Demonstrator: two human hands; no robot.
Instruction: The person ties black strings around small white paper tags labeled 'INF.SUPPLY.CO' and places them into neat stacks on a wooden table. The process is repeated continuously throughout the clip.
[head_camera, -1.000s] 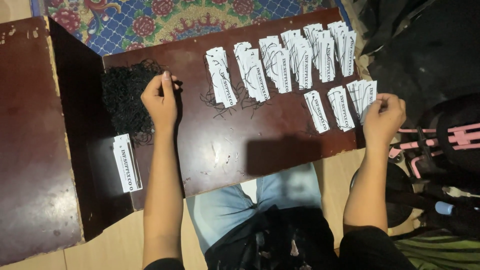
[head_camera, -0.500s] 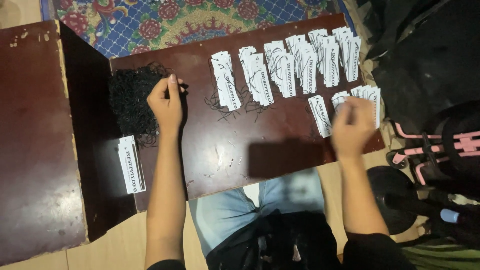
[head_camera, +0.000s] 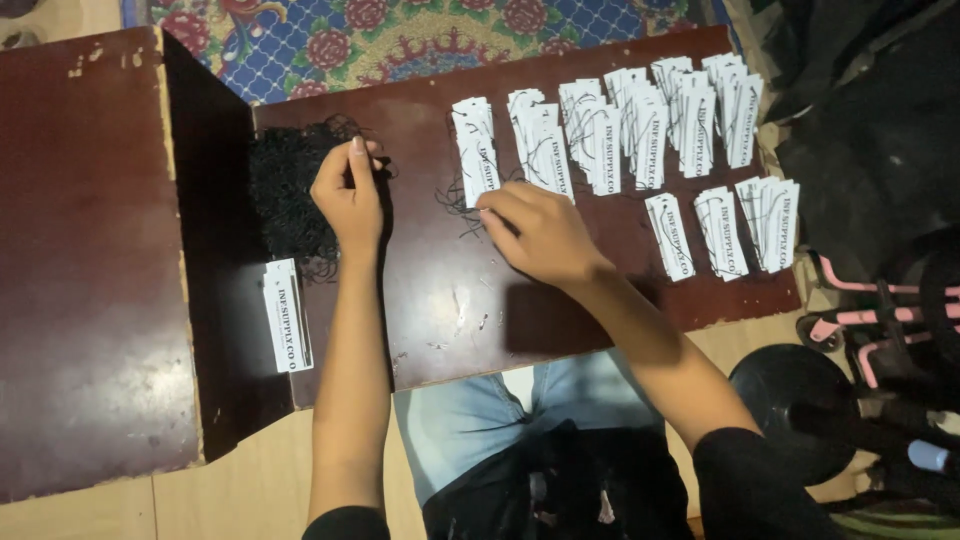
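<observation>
White paper tags (head_camera: 640, 125) in rows on table; left hand (head_camera: 348, 195) pinches black string (head_camera: 290, 200); right hand (head_camera: 540, 235) touches tag.

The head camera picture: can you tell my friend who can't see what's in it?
Seen from above, a person's left hand pinches at a pile of black strings while the right hand rests beside white paper tags. More tags in rows cover a dark brown board across the person's lap.

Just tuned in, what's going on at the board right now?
A person sits at a dark wooden board. The left hand pinches at a heap of black strings. The right hand rests by the leftmost stack of white tags; more tag stacks lie in rows to its right.
</observation>
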